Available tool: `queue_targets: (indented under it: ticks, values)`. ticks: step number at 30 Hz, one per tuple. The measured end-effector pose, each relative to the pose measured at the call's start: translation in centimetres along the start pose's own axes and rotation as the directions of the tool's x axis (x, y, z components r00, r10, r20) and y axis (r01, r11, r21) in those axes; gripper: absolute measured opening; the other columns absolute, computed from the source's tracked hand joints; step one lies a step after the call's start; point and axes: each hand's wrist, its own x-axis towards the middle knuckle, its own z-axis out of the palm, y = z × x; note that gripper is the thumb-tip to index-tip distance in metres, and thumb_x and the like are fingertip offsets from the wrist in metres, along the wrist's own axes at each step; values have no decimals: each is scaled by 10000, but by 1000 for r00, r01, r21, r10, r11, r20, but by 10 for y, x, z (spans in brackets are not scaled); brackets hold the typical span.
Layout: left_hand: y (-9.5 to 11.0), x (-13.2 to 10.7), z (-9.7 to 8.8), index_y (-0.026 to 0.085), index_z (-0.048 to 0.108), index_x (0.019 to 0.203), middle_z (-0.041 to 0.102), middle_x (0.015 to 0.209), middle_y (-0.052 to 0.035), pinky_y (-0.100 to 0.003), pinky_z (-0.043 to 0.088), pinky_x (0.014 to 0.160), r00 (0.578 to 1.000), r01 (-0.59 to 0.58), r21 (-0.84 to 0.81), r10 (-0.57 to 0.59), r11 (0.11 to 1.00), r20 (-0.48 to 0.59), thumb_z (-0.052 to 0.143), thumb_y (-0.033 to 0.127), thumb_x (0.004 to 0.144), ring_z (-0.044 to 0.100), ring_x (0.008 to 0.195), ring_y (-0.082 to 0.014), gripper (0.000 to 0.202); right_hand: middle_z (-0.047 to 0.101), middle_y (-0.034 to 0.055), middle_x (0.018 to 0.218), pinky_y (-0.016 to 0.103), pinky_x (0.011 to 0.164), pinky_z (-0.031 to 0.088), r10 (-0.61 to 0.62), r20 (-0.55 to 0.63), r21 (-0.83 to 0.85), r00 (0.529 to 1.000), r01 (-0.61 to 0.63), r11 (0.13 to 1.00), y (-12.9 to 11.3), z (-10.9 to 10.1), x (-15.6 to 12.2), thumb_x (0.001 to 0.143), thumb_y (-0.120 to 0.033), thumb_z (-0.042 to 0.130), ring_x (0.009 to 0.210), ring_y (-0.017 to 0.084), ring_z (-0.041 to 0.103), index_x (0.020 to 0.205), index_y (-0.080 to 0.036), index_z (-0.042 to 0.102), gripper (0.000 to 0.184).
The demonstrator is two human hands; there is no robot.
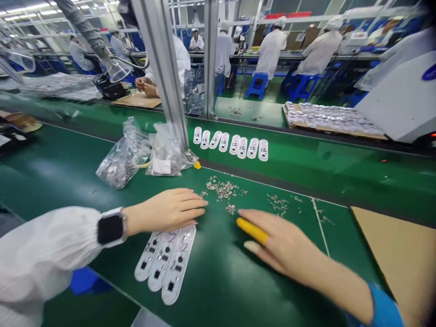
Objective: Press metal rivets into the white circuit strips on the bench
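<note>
Seen from the head camera, a green conveyor belt runs across a factory bench, with a thin white line crossing it on the right. Beyond an aluminium post, a second green belt lies further off, and co-workers in white gowns and caps sit at long benches on blue stools. One co-worker's hands rest on a brown cardboard sheet.

The person's left hand, with a black-faced smartwatch on the wrist, lies low with its fingers pressed together, pinching nothing. Its fingertips are just beside a scatter of small metal parts, and it sits directly above three white plastic strips. The right hand is also empty, with its fingers slightly apart; a yellow finger cot covers the index finger, close to the same scatter. More of the parts lie further right, near the white line.

Two clear plastic bags sit beyond the left hand, the nearer one holding what look like similar metal parts. Eight white strips stand in a row past them. A brown tray of stacked silvery pieces lies further back on the right.

A tan cardboard sheet covers the belt's right corner, with a stretch of green belt between it and the right hand.
</note>
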Motion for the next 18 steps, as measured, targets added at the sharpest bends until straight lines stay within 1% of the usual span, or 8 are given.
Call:
queue_targets:
  ticks: [2, 4, 7, 10, 12, 14, 16, 18]
  values:
    - [29, -47, -5, 147, 569, 1210, 620, 1238, -95, -375, 434, 1012, 986, 163, -21, -162, 986, 47, 376, 271, 984, 597, 1105, -205, 322, 616, 138, 1239, 368, 896, 555, -71, 50, 103, 996, 65, 993, -46, 3, -1, 970, -326, 361, 1076, 240, 621, 1173, -85, 632, 415]
    - [57, -85, -3, 156, 436, 1358, 545, 1331, -110, -420, 401, 1050, 949, 301, -52, -294, 952, 110, 397, 363, 971, 516, 1223, -236, 441, 558, 123, 1315, 371, 936, 527, -157, 121, 195, 980, 131, 972, -82, 10, 7, 946, -348, 434, 1150, 256, 575, 1079, -125, 692, 366]
    - [93, -117, 8, 179, 266, 1461, 406, 1441, -136, -518, 363, 1055, 906, 401, -88, -380, 912, 187, 428, 578, 906, 387, 1327, -307, 702, 424, 153, 1422, 404, 1019, 449, -221, 179, 257, 959, 171, 951, -121, 29, 27, 907, -431, 503, 1276, 301, 448, 1049, -117, 708, 401]
    - [119, -126, 21, 176, 210, 1479, 373, 1456, -146, -539, 377, 1032, 894, 425, -92, -402, 901, 196, 411, 627, 890, 360, 1338, -326, 769, 410, 183, 1428, 408, 1070, 390, -174, 97, 218, 980, 149, 964, -148, 58, 39, 882, -501, 515, 1314, 322, 388, 1085, -78, 688, 500]
    - [129, -127, 28, 140, 258, 1462, 414, 1428, -163, -510, 410, 1019, 904, 417, -71, -406, 906, 130, 384, 612, 907, 383, 1325, -315, 739, 470, 188, 1385, 411, 1063, 400, -137, -2, 165, 991, 136, 977, -161, 74, 38, 875, -535, 512, 1296, 337, 408, 1064, -74, 695, 532]
    - [135, -128, 34, 116, 366, 1411, 487, 1371, -169, -468, 442, 1009, 920, 391, -48, -389, 919, 35, 377, 580, 922, 418, 1307, -293, 674, 525, 166, 1342, 399, 1028, 441, -123, -77, 120, 989, 132, 984, -170, 84, 31, 883, -524, 501, 1258, 338, 455, 1050, -86, 699, 509]
    - [139, -131, 37, 130, 476, 1334, 564, 1302, -141, -430, 461, 1005, 935, 347, -30, -349, 937, -63, 417, 462, 954, 452, 1286, -261, 508, 563, 106, 1316, 361, 973, 494, -119, -119, 81, 986, 129, 988, -176, 84, 22, 897, -433, 499, 1194, 309, 527, 1083, -107, 684, 418]
    - [144, -132, 39, 152, 554, 1259, 614, 1246, -103, -402, 475, 999, 941, 305, -18, -305, 952, -149, 433, 262, 980, 473, 1270, -236, 323, 590, 57, 1287, 303, 928, 523, -109, -142, 48, 984, 116, 992, -179, 79, 14, 907, -306, 474, 1131, 254, 585, 1137, -109, 655, 353]
